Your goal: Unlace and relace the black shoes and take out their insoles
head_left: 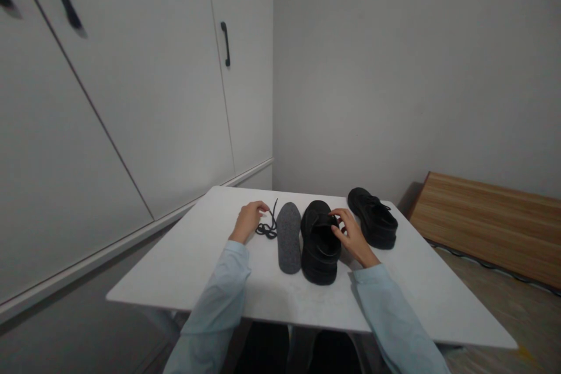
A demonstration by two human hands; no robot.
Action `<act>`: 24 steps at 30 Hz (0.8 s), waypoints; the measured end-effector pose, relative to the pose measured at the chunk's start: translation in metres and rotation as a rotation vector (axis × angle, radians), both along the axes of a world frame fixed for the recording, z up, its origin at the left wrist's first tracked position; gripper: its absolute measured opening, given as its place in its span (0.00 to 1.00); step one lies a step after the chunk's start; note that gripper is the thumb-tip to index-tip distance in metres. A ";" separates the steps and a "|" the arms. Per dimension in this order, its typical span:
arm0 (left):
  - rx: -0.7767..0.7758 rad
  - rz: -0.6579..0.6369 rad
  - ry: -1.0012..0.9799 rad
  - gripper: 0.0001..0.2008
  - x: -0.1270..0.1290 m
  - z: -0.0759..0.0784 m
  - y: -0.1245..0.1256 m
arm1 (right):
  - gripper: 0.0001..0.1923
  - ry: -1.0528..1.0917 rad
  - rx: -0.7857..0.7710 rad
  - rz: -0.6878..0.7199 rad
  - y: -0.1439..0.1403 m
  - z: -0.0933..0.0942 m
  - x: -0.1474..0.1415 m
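From my feed: L hand [250, 218] is just left of the gray insole [289, 242], fingers narrow by the black lace [271, 235]; can't tell if pinched. Black shoe [319, 272] is just right of the insole, R hand [353, 239] at its opening, fingers parted, grip unclear. Risks, imo: pulling looped lace may knot it; L sweeping right cd knock the insole.

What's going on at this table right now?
A person's right hand touches a black shoe at its opening, while the left hand is at a loose dark shoelace; whether it grips the lace is unclear. A gray insole lies between the lace and that shoe. The other shoe sits farther right on the white table.
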State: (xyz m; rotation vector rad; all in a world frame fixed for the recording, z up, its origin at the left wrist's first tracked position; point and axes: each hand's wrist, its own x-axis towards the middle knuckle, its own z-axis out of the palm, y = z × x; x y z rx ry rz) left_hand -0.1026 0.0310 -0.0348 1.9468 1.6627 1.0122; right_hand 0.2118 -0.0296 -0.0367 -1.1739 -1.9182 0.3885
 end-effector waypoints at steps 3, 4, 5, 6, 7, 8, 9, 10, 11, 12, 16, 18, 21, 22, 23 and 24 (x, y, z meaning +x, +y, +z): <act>0.064 -0.022 -0.022 0.19 0.006 0.004 0.000 | 0.14 -0.003 0.003 0.000 -0.001 0.001 0.000; 0.081 -0.031 -0.035 0.20 0.009 0.006 -0.001 | 0.14 -0.004 0.005 -0.001 -0.001 0.001 0.000; 0.097 -0.042 -0.053 0.20 0.012 0.008 -0.001 | 0.14 -0.004 0.006 -0.003 -0.001 0.001 -0.001; 0.113 -0.054 -0.074 0.20 0.015 0.009 -0.001 | 0.14 -0.004 0.007 -0.004 -0.001 0.002 -0.001; 0.125 -0.069 -0.095 0.19 0.018 0.011 -0.001 | 0.13 -0.004 0.007 -0.003 -0.002 0.002 -0.001; 0.135 -0.088 -0.112 0.19 0.021 0.011 -0.001 | 0.14 -0.003 0.006 -0.002 -0.002 0.002 -0.001; 0.144 -0.106 -0.121 0.19 0.023 0.011 0.000 | 0.14 -0.002 0.006 0.000 -0.002 0.002 -0.001; 0.150 -0.122 -0.122 0.19 0.026 0.011 0.000 | 0.14 -0.001 0.006 0.002 -0.002 0.002 -0.001; 0.152 -0.137 -0.119 0.19 0.028 0.010 0.002 | 0.14 0.000 0.008 0.003 -0.002 0.003 -0.001; 0.151 -0.152 -0.111 0.18 0.030 0.009 0.003 | 0.14 -0.001 0.011 0.003 -0.002 0.003 -0.001; 0.147 -0.186 -0.020 0.17 0.039 0.004 0.009 | 0.14 -0.012 0.011 0.003 -0.002 0.003 -0.001; 0.147 -0.186 0.081 0.16 0.045 0.002 0.011 | 0.14 -0.017 0.004 0.001 -0.002 0.003 -0.001; 0.151 -0.179 0.265 0.18 0.055 -0.002 0.014 | 0.15 -0.022 -0.003 -0.004 -0.002 0.004 -0.002; 0.158 -0.184 0.317 0.19 0.058 -0.003 0.016 | 0.15 -0.021 -0.005 -0.005 -0.002 0.005 -0.002; 0.166 -0.197 0.359 0.21 0.062 -0.005 0.019 | 0.15 -0.017 -0.007 -0.005 -0.003 0.005 -0.003; 0.172 -0.216 0.390 0.22 0.065 -0.007 0.021 | 0.15 -0.013 -0.010 -0.005 -0.003 0.005 -0.003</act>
